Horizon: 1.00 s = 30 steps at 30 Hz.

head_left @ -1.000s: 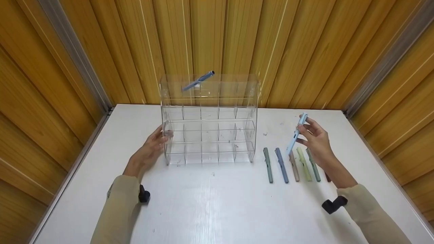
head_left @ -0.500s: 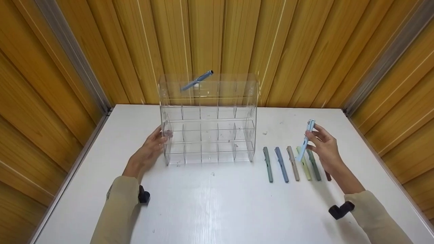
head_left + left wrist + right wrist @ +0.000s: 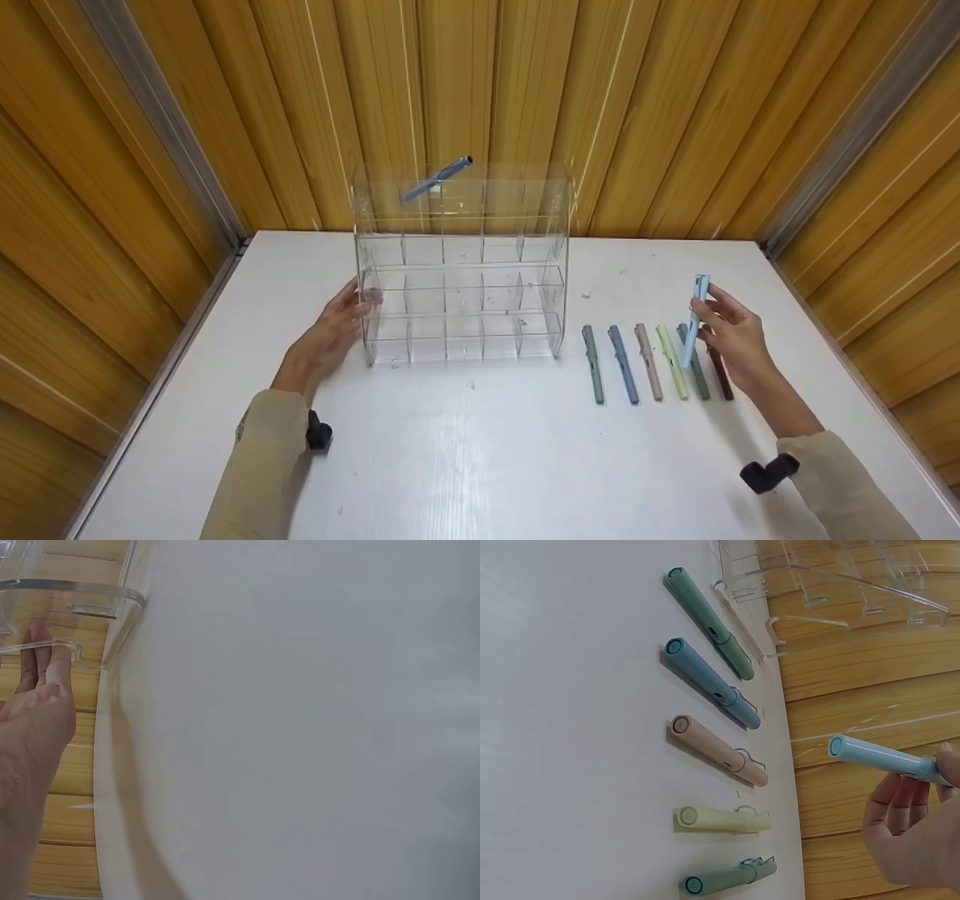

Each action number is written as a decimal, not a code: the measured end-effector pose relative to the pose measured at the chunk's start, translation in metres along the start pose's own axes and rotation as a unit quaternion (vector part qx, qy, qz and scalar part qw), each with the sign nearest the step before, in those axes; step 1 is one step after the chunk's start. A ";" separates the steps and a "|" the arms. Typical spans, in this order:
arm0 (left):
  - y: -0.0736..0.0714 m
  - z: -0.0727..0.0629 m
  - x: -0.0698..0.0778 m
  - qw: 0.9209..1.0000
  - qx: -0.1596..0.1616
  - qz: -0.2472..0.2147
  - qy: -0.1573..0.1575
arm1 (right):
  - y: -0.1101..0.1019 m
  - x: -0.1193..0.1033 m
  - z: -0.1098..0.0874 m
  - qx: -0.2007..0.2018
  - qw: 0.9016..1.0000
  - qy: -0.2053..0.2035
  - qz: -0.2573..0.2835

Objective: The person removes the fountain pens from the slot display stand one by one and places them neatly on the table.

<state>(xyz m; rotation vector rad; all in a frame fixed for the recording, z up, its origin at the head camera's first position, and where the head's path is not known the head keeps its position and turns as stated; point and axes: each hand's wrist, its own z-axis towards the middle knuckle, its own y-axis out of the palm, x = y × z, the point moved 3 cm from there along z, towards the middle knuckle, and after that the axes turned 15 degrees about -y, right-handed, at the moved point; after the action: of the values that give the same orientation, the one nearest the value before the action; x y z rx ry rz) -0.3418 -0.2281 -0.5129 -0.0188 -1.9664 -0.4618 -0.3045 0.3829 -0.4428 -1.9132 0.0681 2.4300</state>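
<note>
My right hand [image 3: 735, 337] pinches a light blue capped pen [image 3: 696, 319] between thumb and fingers, above the table. The pen stands steeply tilted, clip end up; in the right wrist view its round end [image 3: 838, 745] faces the camera. At the left side of a clear acrylic pen rack [image 3: 463, 352], my left hand [image 3: 330, 334] touches the side panel with its fingers extended. In the left wrist view those fingers [image 3: 56, 667] reach up to the panel, partly seen through it. A blue pen [image 3: 437, 178] lies slanted at the top of the rack.
Several capped pens lie in a row right of the rack: green [image 3: 593, 365], blue [image 3: 623, 365], beige [image 3: 649, 362], yellow-green [image 3: 673, 364], dark green [image 3: 697, 371] and dark red [image 3: 721, 371]. Wood-patterned panels [image 3: 525, 90] stand behind the white table [image 3: 465, 457].
My right hand has moved right and toward me with the light blue pen, which is now more upright. More of the dark red pen shows. My left hand and the rack have stayed in place.
</note>
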 end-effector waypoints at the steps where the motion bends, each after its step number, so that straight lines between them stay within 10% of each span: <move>1: 0.000 0.000 0.000 1.000 -0.001 -0.001 0.002 | -0.002 0.001 0.000 0.001 1.000 0.002 -0.001; 12: 0.000 0.000 0.003 1.000 -0.008 0.021 0.010 | -0.019 0.015 -0.003 -0.004 0.998 0.028 -0.058; 30: 0.001 -0.002 0.000 1.000 0.005 -0.004 0.000 | -0.060 0.022 -0.006 0.027 0.998 0.053 0.007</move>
<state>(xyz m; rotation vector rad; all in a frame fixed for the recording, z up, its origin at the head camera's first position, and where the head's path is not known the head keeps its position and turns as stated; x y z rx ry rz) -0.3398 -0.2282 -0.5120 -0.0047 -1.9696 -0.4562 -0.3002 0.4423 -0.4654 -2.0238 0.1503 2.3098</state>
